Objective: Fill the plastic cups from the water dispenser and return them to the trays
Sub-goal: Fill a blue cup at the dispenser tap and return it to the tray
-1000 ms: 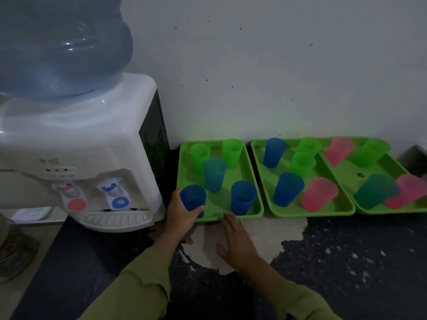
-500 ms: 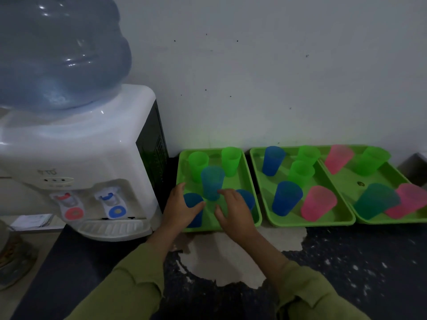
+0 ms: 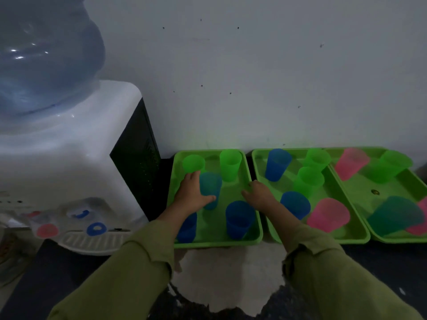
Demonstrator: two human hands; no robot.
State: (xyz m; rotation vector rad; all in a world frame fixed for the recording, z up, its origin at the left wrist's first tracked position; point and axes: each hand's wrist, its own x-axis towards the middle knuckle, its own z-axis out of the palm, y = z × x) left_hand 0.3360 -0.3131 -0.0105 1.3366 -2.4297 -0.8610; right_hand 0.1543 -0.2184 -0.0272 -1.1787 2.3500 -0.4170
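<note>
Both hands have moved deeper into the nearest tray (image 3: 255, 237); the left hand (image 3: 193, 196) has left the blue cup (image 3: 187, 227) and now curls around the teal cup (image 3: 210, 189); the right hand (image 3: 260, 195), fingers loosely open, grips nothing; filling at the water dispenser (image 3: 69, 176) comes next.

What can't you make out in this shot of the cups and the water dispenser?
- Whether any cup holds water: head view too dim and blurred.
- Lower blue cup: partly hidden by the left forearm.
- Whether the left hand actually grips the teal cup: the contact side is hidden.
- Bottle top: cut off by the upper edge.
- Pink cup at far right: cut off by the edge.
</note>
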